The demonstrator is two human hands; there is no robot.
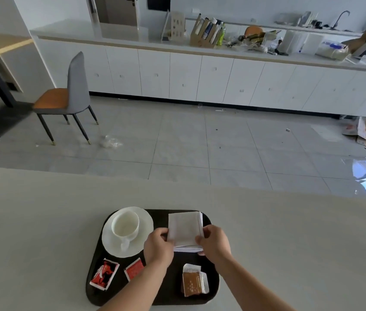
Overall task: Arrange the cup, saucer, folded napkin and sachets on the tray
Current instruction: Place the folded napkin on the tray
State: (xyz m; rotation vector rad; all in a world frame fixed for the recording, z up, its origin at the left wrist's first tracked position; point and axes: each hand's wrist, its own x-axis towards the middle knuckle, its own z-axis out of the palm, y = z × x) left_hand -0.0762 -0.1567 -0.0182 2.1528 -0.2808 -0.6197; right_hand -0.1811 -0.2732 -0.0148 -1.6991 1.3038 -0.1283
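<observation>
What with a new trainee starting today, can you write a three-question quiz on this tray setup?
1. True or false: the cup stands on the saucer.
2. What do the left hand and right hand grip together? A) folded napkin B) a spoon C) a teapot
3. How many sachets lie on the tray?

Key: 1) True. 2) A. 3) Three: two red sachets near the saucer, one brown sachet near the right arm.
</observation>
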